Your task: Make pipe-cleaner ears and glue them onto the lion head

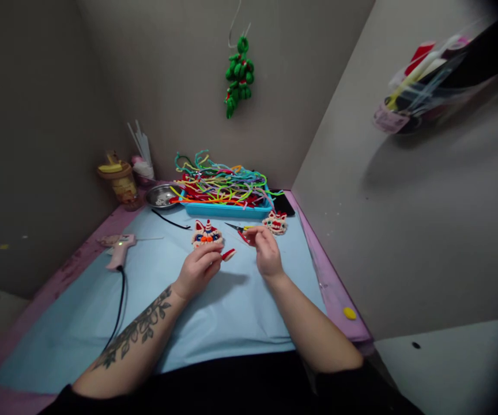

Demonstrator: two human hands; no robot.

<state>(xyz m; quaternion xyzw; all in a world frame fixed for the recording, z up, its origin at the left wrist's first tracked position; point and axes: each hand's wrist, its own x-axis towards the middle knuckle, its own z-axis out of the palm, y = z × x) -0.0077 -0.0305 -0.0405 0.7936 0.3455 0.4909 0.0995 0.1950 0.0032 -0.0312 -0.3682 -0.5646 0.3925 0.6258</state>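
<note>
My left hand [200, 266] is closed in a pinch on a small red-and-white pipe-cleaner piece [229, 253], just in front of a colourful pipe-cleaner figure [206, 233] lying on the blue mat. My right hand [266, 249] hovers to the right with fingertips pinched together; what they hold is too small to make out. Small scissors [238, 229] lie just beyond my right fingers. A second red-and-white pipe-cleaner figure [275, 222] sits further right.
A blue tray [225, 210] heaped with coloured pipe cleaners stands at the back. A pink glue gun [118, 249] with a black cord lies left. A metal bowl [161, 196], a yellow cup [119, 180] and a black phone [284, 204] line the back. A green ornament [238, 75] hangs on the wall.
</note>
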